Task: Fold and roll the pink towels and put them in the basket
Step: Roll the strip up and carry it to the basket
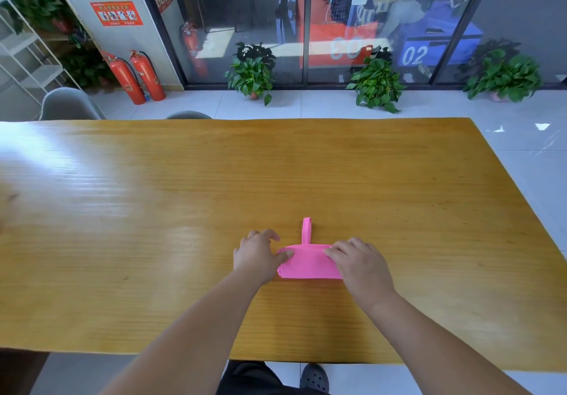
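A pink towel [308, 262] lies folded into a small flat rectangle on the wooden table [214, 179], near its front edge. A thin pink loop [306, 230] sticks out from the towel's far edge. My left hand [257, 256] sits at the towel's left end, with the thumb lying on the cloth and the fingers curled on the table beside it. My right hand [357, 261] covers the right end, fingers bent down onto the cloth. No basket is in view.
Two grey chairs [69, 104] stand behind the table's far left edge. Beyond them are two red fire extinguishers [135, 77], several potted plants [251, 75] and a glass wall. The table's right edge runs diagonally at right.
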